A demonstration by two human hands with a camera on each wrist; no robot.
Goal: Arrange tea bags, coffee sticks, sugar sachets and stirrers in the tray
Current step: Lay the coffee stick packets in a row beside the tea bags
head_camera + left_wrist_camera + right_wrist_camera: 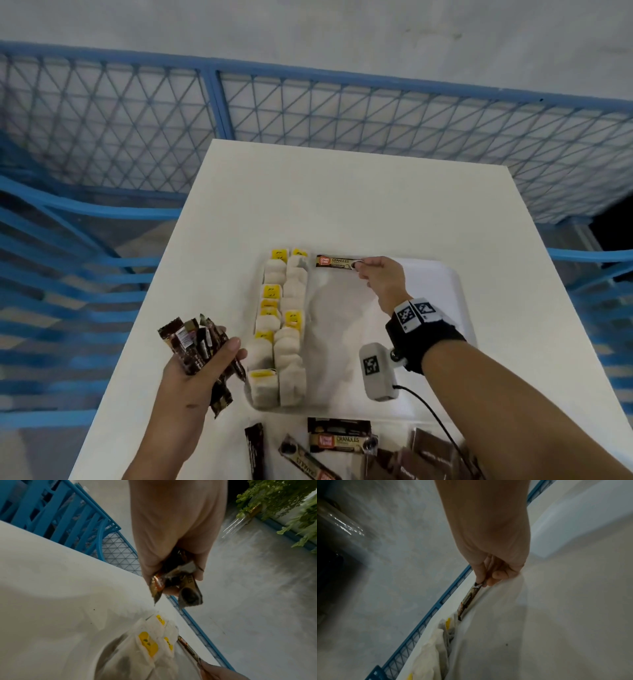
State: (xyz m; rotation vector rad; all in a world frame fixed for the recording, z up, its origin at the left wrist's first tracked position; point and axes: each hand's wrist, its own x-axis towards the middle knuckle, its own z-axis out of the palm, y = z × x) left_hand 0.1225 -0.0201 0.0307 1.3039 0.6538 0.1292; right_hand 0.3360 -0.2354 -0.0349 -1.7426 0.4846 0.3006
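Note:
A white tray (442, 284) lies on the white table (342, 192). Two rows of tea bags (286, 325) with yellow tags fill its left side. My right hand (375, 274) pinches one end of a brown coffee stick (337, 261) at the tray's far edge, just right of the tea bags; the same coffee stick (468, 600) shows edge-on in the right wrist view. My left hand (202, 363) hovers left of the tray and grips a bunch of coffee sticks (200, 346), whose ends (173, 586) stick out of the fist. Tea bags (154, 639) lie below it.
Several loose coffee sticks (339, 442) and brown sachets (431, 448) lie on the table's near edge in front of the tray. A blue mesh fence (212, 102) runs behind the table. A sensor and cable (378, 371) hang from my right wrist.

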